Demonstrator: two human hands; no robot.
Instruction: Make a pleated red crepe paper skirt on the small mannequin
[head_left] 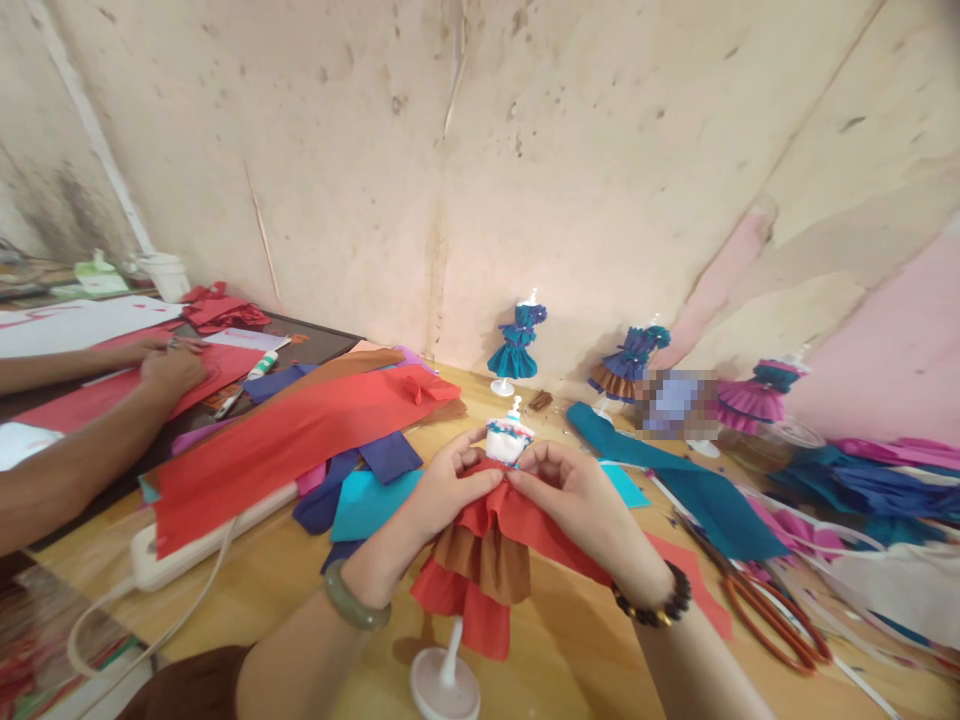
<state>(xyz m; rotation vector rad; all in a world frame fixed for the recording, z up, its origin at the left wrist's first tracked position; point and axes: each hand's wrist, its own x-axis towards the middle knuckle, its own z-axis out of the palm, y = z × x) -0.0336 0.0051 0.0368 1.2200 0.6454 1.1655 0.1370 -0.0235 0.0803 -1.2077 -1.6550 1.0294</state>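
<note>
L hand (456, 482) and R hand (564, 488) pinch, grips closed on the bright-red cloth strip (541, 532) at the waist of the white, torso-shaped dress form (506, 445), on the wooden worktop (376, 665). Keep pinches close, folds even, pull light (form could tip, prob.).

A white dress form (507, 443) on a round base (441, 694) wears red and brown ruffles (495, 566).

red strip (559, 547): part hidden (by right hand (574, 490)) | co-worker's forearms (82, 462): cropped
</note>
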